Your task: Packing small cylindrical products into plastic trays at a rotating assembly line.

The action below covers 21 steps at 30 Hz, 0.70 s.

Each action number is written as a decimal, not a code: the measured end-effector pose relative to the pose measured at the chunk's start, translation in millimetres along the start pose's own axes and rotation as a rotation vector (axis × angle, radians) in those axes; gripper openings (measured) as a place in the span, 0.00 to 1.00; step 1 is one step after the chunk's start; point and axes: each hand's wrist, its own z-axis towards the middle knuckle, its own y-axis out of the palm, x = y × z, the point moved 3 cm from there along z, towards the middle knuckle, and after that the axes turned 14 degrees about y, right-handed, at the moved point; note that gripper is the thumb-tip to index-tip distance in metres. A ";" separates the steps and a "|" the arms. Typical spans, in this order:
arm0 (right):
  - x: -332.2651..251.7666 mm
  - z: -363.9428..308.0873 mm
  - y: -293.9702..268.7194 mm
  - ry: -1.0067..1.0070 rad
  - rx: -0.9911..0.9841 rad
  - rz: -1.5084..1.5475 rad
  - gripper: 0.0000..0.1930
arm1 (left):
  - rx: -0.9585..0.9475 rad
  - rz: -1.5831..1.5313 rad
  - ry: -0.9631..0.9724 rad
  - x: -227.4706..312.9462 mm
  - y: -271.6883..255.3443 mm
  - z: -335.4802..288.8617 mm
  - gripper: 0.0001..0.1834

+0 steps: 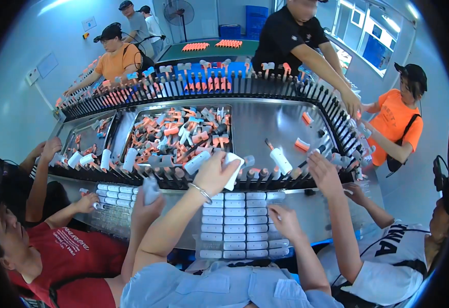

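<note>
My left hand (216, 174), a metal bangle at its wrist, is closed on a white curved plastic shell (232, 171) above the near row of upright dark pegs (260, 177). Beside that hand, a white sleeve-like part (197, 162) leans over the pegs. My right hand (286, 223) is lower, at the right edge of a clear tray holding rows of white rounded blocks (227, 220). Its fingers are curled together; whatever is between them cannot be made out. Another white part (281, 160) rests on a dark stick over the metal table.
A metal tray (231, 128) heaped with orange, grey and white parts sits mid-table. Dark pegs (183, 86) ring the table. Co-workers' hands (323, 172) reach in close on my right, and another hand (152, 197) on my left. A second block tray (114, 196) lies leftward.
</note>
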 end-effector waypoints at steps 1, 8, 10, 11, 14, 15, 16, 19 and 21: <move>14.5 -9.4 -4.4 0.063 0.016 -0.028 0.07 | 0.024 0.208 -0.017 1.7 1.8 -1.8 0.22; 58.6 -26.9 1.9 0.032 0.124 -0.340 0.09 | 0.235 0.357 -0.062 -37.0 -4.0 6.5 0.23; 93.6 -15.4 25.2 0.034 0.132 -0.421 0.09 | 0.135 0.516 -0.134 -47.2 -7.1 14.0 0.24; 96.0 -8.7 31.4 0.001 0.118 -0.514 0.09 | 0.066 0.565 -0.198 -47.4 -9.1 18.8 0.26; 103.4 11.5 48.3 0.028 0.002 -0.686 0.07 | 0.052 0.891 -0.338 -56.0 -12.5 20.1 0.21; 108.9 16.3 48.0 0.043 -0.044 -0.722 0.07 | 0.085 0.905 -0.335 -62.9 -14.6 21.3 0.21; 108.1 21.8 46.7 0.044 -0.049 -0.719 0.07 | 0.090 0.924 -0.381 -68.7 -20.7 17.7 0.20; 108.6 28.9 30.0 0.082 -0.198 -0.690 0.09 | 0.235 0.790 -0.326 -60.6 -32.3 1.3 0.24; 103.3 21.1 15.4 0.020 -0.189 -0.550 0.11 | 0.506 0.858 0.004 -66.0 -41.1 -28.4 0.28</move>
